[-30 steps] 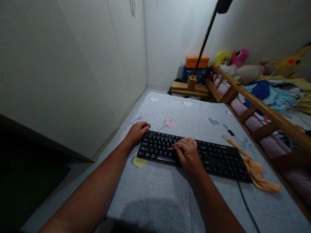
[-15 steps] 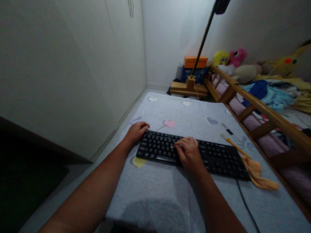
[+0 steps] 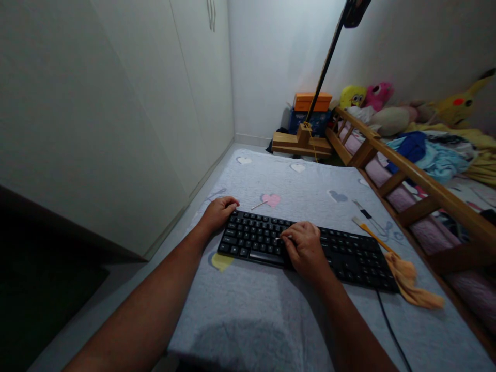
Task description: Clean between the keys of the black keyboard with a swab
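Head view: the right hand (image 3: 304,245) pinches a thin white swab (image 3: 278,238), its tip at the keys (image 3: 259,236) of a black keyboard (image 3: 351,261) lying on the pale sheet (image 3: 248,178). The left hand (image 3: 217,214) rests curled at the keyboard's left end; whether it grips cannot be told. Light pressure, a low tip between keys and a steadied keyboard would probably serve best. Key legends are too small to read; no brand is legible.

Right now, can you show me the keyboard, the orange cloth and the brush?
Keyboard (image 3: 251,236), head view: left letter keys.
Orange cloth (image 3: 404,273), head view: bunched part.
Brush (image 3: 374,236), head view: its handle.
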Tool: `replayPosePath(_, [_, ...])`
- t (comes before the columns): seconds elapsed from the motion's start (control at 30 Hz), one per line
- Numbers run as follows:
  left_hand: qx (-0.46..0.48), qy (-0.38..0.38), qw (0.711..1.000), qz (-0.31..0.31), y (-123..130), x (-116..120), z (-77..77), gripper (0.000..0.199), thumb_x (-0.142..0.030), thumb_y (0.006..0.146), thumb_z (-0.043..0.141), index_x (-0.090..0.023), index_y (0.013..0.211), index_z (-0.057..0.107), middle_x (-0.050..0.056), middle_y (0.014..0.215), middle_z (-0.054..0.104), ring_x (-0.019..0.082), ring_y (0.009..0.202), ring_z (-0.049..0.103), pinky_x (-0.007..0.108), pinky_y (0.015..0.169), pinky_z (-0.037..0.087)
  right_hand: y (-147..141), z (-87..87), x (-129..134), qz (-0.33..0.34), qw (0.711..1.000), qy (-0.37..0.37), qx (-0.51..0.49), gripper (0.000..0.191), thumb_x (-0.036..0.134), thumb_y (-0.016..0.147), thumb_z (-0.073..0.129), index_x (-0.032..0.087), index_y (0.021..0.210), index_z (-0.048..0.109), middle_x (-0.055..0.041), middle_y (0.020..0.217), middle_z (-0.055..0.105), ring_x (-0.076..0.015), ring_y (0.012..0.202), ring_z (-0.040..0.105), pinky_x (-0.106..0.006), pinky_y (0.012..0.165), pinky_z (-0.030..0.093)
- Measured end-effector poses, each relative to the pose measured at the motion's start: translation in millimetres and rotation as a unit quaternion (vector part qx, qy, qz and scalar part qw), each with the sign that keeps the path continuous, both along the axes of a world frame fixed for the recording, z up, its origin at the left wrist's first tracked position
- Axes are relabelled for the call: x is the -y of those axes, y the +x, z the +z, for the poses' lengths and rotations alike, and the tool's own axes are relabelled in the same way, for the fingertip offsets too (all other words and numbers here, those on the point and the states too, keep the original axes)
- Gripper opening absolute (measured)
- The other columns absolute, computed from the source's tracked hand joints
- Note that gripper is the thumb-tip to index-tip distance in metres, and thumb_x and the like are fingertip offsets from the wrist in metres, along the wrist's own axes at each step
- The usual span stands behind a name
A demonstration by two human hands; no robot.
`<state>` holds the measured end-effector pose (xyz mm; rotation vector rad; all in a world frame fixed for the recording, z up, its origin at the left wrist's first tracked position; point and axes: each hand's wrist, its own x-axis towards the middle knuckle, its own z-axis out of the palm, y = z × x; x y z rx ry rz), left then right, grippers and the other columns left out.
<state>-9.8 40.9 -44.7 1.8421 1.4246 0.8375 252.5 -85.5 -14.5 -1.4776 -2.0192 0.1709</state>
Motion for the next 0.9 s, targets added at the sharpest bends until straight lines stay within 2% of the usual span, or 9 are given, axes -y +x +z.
replayPosePath(0.13, [0.002,0.000,1.000,0.000,0.1,0.5,1.5,0.031,-0.035,0.080,0.051,-0.016,0.090,0.072,0.006,0.086,0.073,0.024,0.079,0.065,0.035,0.074,0.050,1.2,3.3,2.7,0.014,1.000,0.011,0.019,0.016,0.014,0.089,0.058,0.022,0.083,0.070,-0.0033,0.085,0.073,-0.0231,0.092,0.054,-0.046,0.095,0.031])
replayPosePath(0.33, [-0.002,0.001,1.000,0.003,0.2,-1.1,-1.7,0.031,-0.036,0.081,0.051,-0.016,0.090,0.073,0.005,0.080,0.071,0.023,0.077,0.064,0.034,0.072,0.049,2.0,-1.1,6.9,0.007,0.999,0.031,-0.008,0.015,0.014,0.091,0.057,0.021,0.084,0.069,-0.0029,0.085,0.072,-0.0223,0.093,0.054,-0.046,0.097,0.030])
replayPosePath(0.47, [-0.002,-0.003,1.000,0.006,0.1,-1.7,-2.9,0.032,-0.037,0.081,0.051,-0.016,0.091,0.072,0.005,0.078,0.070,0.022,0.075,0.063,0.033,0.069,0.048,1.6,-0.3,10.7,0.027,0.999,0.028,-0.017,0.015,0.014,0.090,0.057,0.021,0.083,0.068,-0.0021,0.083,0.071,-0.0217,0.092,0.054,-0.046,0.098,0.030])
replayPosePath(0.9, [-0.014,-0.002,1.000,0.006,0.5,-0.9,1.2,0.031,-0.037,0.081,0.051,-0.017,0.091,0.072,0.006,0.083,0.071,0.024,0.080,0.065,0.035,0.076,0.049,-0.4,1.7,13.2,0.042,0.998,0.003,-0.042,0.016,0.017,0.092,0.055,0.023,0.082,0.067,-0.0025,0.084,0.071,-0.0216,0.093,0.055,-0.047,0.099,0.031])
